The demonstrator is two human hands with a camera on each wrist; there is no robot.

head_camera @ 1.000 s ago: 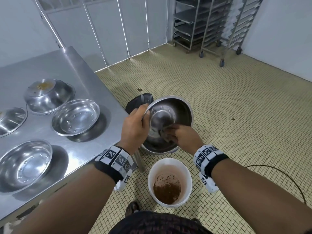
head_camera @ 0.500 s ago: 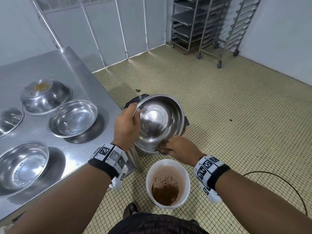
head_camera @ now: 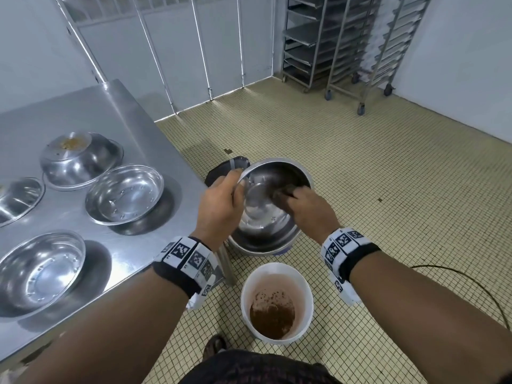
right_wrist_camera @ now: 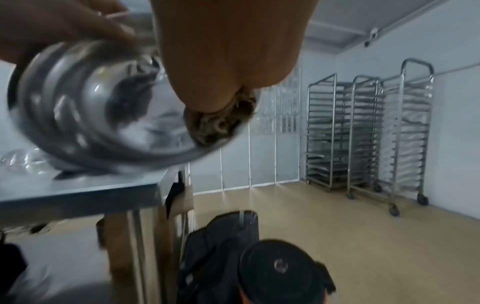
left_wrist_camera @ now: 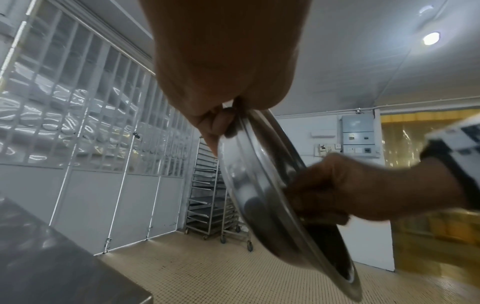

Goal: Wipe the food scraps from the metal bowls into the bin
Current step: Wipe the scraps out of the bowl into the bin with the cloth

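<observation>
My left hand [head_camera: 219, 206] grips the near-left rim of a metal bowl [head_camera: 266, 223], thumb inside, and holds it tilted with its lower edge above the white bin [head_camera: 277, 300]. Brown food scraps lie in the bottom of the bin. My right hand [head_camera: 310, 209] reaches into the bowl's upper right side and grips a dark brownish scrubbing pad [head_camera: 282, 194] against the inner wall. The right wrist view shows the pad [right_wrist_camera: 221, 123] bunched under my fingers inside the bowl [right_wrist_camera: 91, 115]. In the left wrist view the bowl [left_wrist_camera: 259, 174] appears edge-on between both hands.
The steel table [head_camera: 110, 112] on the left carries an upturned bowl with scraps on its base [head_camera: 80, 159] and three upright bowls [head_camera: 124, 194], [head_camera: 41, 270], [head_camera: 16, 198]. A dark bag [head_camera: 227, 173] lies on the floor behind the held bowl. Wheeled racks [head_camera: 346, 37] stand far right. A cable [head_camera: 471, 286] runs at right.
My right hand, which had swept down to the bowl's lower rim, has gone back up inside the bowl to its upper right wall. The left hand keeps its grip on the rim.
</observation>
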